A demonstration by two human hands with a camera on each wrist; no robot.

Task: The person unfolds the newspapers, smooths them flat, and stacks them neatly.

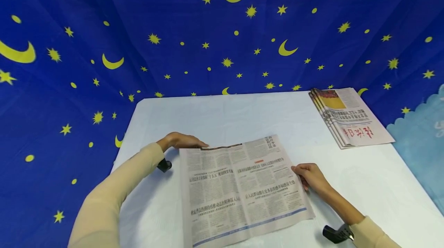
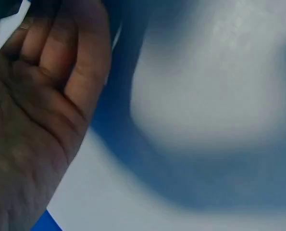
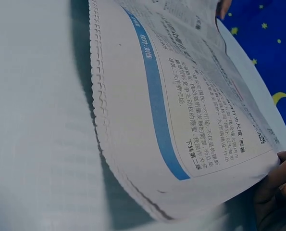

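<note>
An open newspaper (image 1: 246,192) occupies the near middle of the white table (image 1: 225,117). The right hand (image 1: 311,178) pinches its right edge; the left hand (image 1: 182,140) meets its far left corner. Only the left wrist view shows that palm, fingers together, grip indeterminable; only the right wrist view, the newspaper's serrated near edge.
</note>
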